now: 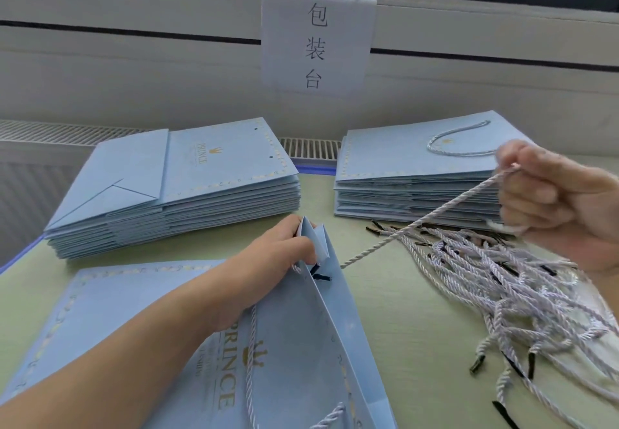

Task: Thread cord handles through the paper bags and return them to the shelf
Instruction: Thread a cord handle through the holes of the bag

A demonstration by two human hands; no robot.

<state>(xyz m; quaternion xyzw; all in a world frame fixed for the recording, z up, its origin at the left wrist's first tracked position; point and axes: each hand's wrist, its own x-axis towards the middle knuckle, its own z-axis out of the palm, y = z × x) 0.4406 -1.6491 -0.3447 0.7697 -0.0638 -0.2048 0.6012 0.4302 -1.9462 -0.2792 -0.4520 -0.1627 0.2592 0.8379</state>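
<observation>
Left hand point(268, 254) pinches the top edge of the paper bag point(294, 345). Right hand point(549, 201), right of the bag, grips a taut cord point(418, 224) above the loose cords point(502, 278).

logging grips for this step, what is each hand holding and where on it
The left hand grips the open paper bag at its top edge, by the corner. The right hand pinches a cord near its upper end.
</observation>
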